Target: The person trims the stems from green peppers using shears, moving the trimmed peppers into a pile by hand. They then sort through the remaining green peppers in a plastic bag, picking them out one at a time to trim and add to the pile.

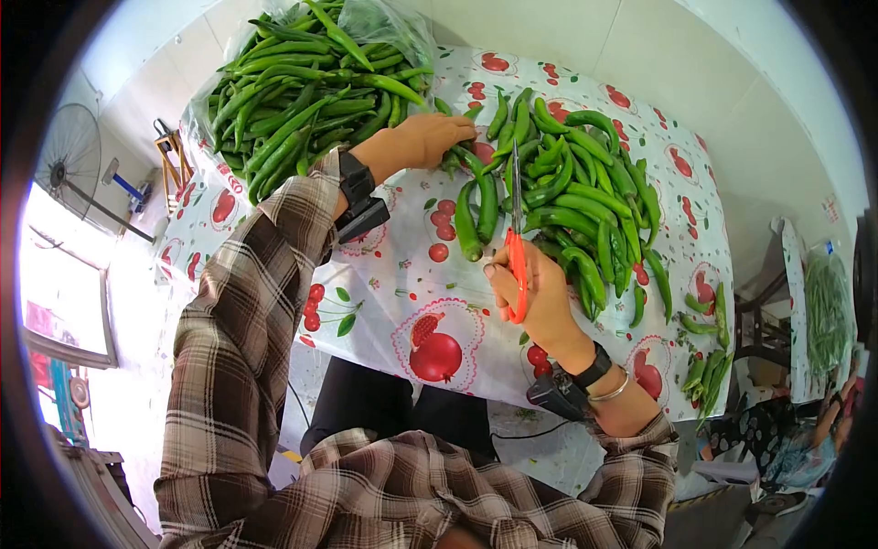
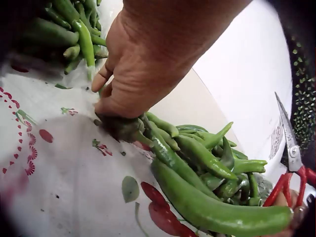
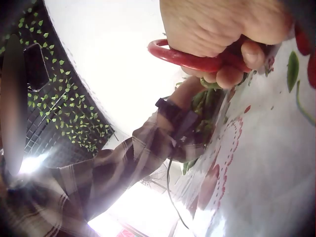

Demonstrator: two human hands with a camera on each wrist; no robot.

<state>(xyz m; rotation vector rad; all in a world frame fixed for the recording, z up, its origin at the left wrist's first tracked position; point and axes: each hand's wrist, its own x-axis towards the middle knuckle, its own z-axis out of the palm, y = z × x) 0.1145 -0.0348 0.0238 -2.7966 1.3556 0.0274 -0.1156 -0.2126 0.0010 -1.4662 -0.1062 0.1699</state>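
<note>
My left hand (image 1: 428, 139) reaches down to the table between two heaps of green peppers. Its fingers bend over a dark, shaded pepper (image 2: 123, 128) in the left wrist view; I cannot tell if they grip it. My right hand (image 1: 540, 288) holds scissors (image 1: 517, 265) by their red-orange handles, blades pointing away from me over the table. Just beyond and right of that hand spreads a loose pile of green peppers (image 1: 585, 206). Two long peppers (image 1: 468, 220) lie at this pile's left side. The right wrist view shows the red handle (image 3: 185, 60) looped at the fingers.
An opened plastic bag (image 1: 398, 32) heaped with green peppers (image 1: 293, 101) stands at the far left of the table. A smaller group of peppers (image 1: 709, 371) lies near the right edge. The fruit-print tablecloth (image 1: 366, 302) carries small green scraps. A wall (image 1: 677, 55) rises behind.
</note>
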